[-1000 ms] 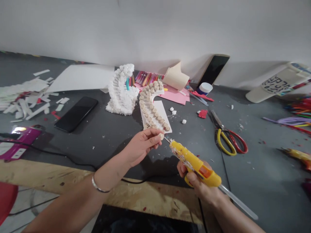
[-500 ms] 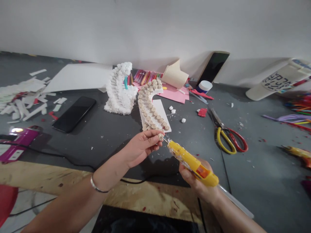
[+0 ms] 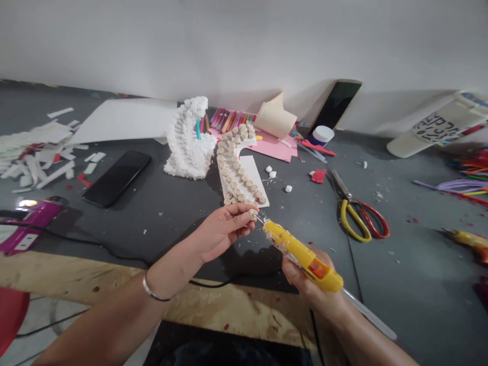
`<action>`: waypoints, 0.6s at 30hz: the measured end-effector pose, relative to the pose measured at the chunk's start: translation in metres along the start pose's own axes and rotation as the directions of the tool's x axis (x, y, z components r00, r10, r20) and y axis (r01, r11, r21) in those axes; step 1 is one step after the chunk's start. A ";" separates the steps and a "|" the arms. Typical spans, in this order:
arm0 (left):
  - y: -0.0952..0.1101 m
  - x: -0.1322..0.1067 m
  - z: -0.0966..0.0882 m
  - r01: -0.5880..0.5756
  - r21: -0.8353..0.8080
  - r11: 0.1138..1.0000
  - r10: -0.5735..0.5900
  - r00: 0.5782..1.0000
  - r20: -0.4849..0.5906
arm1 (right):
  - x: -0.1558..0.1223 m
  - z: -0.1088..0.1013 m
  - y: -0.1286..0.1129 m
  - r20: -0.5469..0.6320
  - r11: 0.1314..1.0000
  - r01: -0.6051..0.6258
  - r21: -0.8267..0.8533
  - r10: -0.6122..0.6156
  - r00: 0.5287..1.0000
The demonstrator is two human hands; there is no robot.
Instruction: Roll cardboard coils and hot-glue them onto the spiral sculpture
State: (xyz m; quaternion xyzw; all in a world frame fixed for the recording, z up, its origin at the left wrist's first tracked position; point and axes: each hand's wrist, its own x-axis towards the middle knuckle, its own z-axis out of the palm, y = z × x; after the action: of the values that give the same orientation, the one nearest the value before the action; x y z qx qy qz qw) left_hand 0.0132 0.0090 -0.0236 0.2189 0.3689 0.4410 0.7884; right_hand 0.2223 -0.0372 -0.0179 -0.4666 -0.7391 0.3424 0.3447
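Between the thumb and fingers of my left hand (image 3: 223,231) is a small beige paper rosette (image 3: 252,215). My right hand (image 3: 310,277) grips a yellow hot glue gun (image 3: 297,251), its metal nozzle at the rosette, touching or nearly so. A clear glue stick (image 3: 369,314) sticks out from the gun's back end. Just beyond my left hand stands a curved white shape (image 3: 232,162) edged with rows of similar beige rosettes. To its left is a second curved shape (image 3: 186,140) covered in white tufts, with a teal piece on it.
Scissors (image 3: 354,213) with yellow and red handles lie right of the glue gun. A black phone (image 3: 117,179) and white foam-like scraps (image 3: 36,162) lie left. A purple power strip (image 3: 28,223) trails a black cord. A tumbler (image 3: 434,124) and another phone (image 3: 335,105) are at the back.
Almost nothing differs. Both hands, the rosette and the glue gun keep nearly the same positions; the whole view has shifted very slightly.
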 end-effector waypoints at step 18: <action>-0.002 0.001 -0.003 0.019 -0.032 0.999 -0.019 1.000 0.019 | 0.002 0.004 0.004 -0.075 0.979 0.153 -0.131 -0.164 0.984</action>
State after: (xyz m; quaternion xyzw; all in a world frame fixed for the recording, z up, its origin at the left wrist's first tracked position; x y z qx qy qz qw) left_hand 0.0120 0.0091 -0.0271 0.2068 0.3565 0.4372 0.7994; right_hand 0.2203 -0.0349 -0.0224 -0.4411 -0.7784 0.2466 0.3724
